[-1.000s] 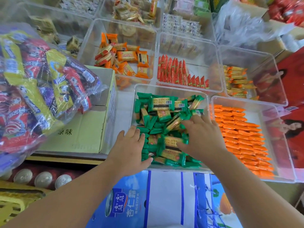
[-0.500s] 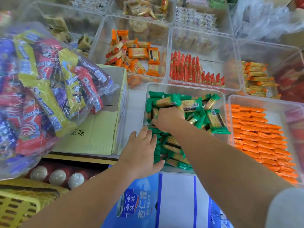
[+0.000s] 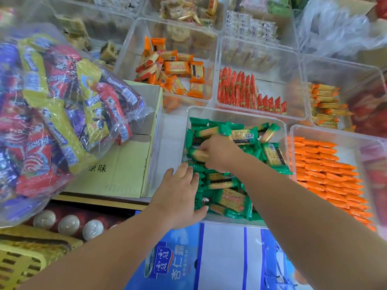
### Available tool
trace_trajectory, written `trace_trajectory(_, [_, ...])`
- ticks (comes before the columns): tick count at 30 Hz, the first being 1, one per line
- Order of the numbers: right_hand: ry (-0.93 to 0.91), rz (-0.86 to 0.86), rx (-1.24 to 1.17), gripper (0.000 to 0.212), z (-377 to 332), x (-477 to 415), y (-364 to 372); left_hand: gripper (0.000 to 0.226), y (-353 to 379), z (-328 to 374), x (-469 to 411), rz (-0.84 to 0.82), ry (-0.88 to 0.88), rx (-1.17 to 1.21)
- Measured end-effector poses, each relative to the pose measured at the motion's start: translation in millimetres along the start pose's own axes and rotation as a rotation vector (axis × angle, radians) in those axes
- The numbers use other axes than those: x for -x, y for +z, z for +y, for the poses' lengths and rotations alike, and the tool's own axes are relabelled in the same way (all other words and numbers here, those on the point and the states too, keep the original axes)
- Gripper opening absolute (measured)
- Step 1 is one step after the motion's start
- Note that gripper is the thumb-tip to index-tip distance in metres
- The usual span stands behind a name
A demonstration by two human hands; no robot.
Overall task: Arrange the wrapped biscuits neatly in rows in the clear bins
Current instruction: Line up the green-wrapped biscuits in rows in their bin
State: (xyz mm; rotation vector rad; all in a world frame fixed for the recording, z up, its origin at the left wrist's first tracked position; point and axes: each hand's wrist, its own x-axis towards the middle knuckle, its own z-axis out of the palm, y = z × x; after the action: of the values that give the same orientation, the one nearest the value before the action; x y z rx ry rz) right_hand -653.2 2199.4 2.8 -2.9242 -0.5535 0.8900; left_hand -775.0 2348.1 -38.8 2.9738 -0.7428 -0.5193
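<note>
Right hand reached left, fingers pinching a green biscuit

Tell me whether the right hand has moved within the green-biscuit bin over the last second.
Yes. The right hand has shifted from the near-right part of the clear bin toward its left wall, farther from the person, and grips a green-wrapped biscuit there.
</note>
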Motion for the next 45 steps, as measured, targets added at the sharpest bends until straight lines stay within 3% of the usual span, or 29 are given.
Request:
trace_trajectory(5, [-0.123, 0.099, 0.228, 0.045, -18, -3, 16, 0.102, 0, 0, 0, 0.004, -0.005, 0.015])
trace_trajectory(10, [-0.235, 0.065, 0.468, 0.041, -31, -13, 15, 0.099, 0, -1, -1, 0.035, -0.005, 0.025])
trace_trajectory(12, [-0.239, 0.043, 0.374, 0.044, -27, -18, 13, 0.1, 1, -1, -1, 0.032, -0.005, 0.024])
trace_trajectory(17, [-0.119, 0.073, -0.271, 0.066, 5, -20, 10, 0.1, 4, -1, 0, 0.037, -0.007, 0.034])
trace_trajectory(20, [-0.092, -0.01, -0.42, 0.081, 18, -16, 12, 0.098, 3, -1, -1, 0.048, -0.002, 0.046])
trace_trajectory(26, [-0.174, -0.165, -0.254, 0.084, 27, -13, 11, 0.098, 2, -1, -1, 0.047, -0.001, 0.042])
trace_trajectory(31, [-0.208, -0.166, -0.295, 0.06, 27, -16, 12, 0.099, 1, -1, -1, 0.027, -0.006, 0.025])
trace_trajectory(33, [-0.18, -0.107, -0.338, 0.053, 21, -18, 13, 0.099, 0, 0, 0, 0.031, -0.011, 0.024])
trace_trajectory(36, [-0.124, 0.072, -0.213, 0.054, 4, -23, 21, 0.099, -2, 0, 0, 0.036, -0.012, 0.026])
trace_trajectory(41, [0.039, 0.164, -0.211, 0.048, -9, -25, 45, 0.097, -2, 0, -1, 0.037, -0.014, 0.035])
trace_trajectory(45, [-0.086, 0.11, -0.225, 0.051, -1, -23, 43, 0.097, -1, -1, -1, 0.041, -0.012, 0.044])
